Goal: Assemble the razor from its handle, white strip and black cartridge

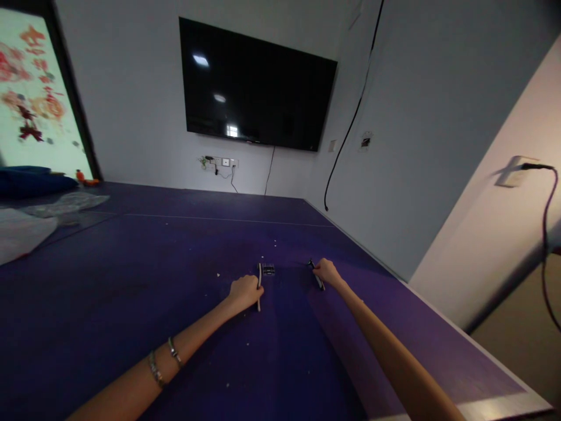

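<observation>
My two hands are both busy, each closed on a piece of its own. Taking the small dark piece (269, 269) on the purple surface (175, 327) as the middle of the dial, my left hand (246, 292) sits between 7 and 8 o'clock, fingers curled shut around a pale strip (259, 273). My right hand (328, 271) is out at 3 o'clock, thumb and fingers pinched on a slim piece (320, 282).

As far as I can judge, the work is partway: two pieces are in hand, while the dark one lies unheld between them. The strip and the slim piece are well apart, so those two are not joined. I can't tell whether anything has been finished on any of them.

The strip is thin and slightly bowed, running roughly from 12 to 6 o'clock, its upper end right beside the dark piece; whether they touch I cannot tell. The slim piece tilts from 11 towards 5 o'clock, dark with a pale stretch along it. The dark piece is small, flat and roughly rectangular, with lighter marks too small for me to make out.
</observation>
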Demonstrator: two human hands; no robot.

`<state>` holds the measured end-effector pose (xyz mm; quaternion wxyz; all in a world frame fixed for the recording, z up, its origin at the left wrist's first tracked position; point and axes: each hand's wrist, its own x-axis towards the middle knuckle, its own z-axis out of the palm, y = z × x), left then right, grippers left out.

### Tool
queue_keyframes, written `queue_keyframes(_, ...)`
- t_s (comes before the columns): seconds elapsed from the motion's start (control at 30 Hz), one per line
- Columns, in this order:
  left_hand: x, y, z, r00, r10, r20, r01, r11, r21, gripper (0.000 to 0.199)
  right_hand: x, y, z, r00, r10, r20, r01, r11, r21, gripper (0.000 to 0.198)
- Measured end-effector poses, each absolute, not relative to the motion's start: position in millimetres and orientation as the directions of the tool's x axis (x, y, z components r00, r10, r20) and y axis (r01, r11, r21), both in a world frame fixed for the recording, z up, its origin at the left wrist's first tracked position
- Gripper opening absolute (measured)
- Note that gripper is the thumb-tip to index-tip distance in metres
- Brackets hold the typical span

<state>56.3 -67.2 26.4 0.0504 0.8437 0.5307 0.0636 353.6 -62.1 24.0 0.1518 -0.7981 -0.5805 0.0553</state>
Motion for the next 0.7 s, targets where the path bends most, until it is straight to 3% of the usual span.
queue_keyframes(0.33, 56.5, -70.2, 26.3, 0.417, 0.908, 0.048, 0.894, -0.419, 0.158, 0.030, 344.6, -65.0, 15.0, 0.321, 0.943, 0.087, 0.929, -0.295, -0.221, 0.019)
queue_keyframes(0.7, 56.8, -78.7, 44.9, 0.392, 0.913, 0.118, 0.886, -0.409, 0.220, 0.032, 332.0, -78.4, 28.9, 0.287, 0.927, 0.241, 0.926, -0.205, -0.317, 0.018)
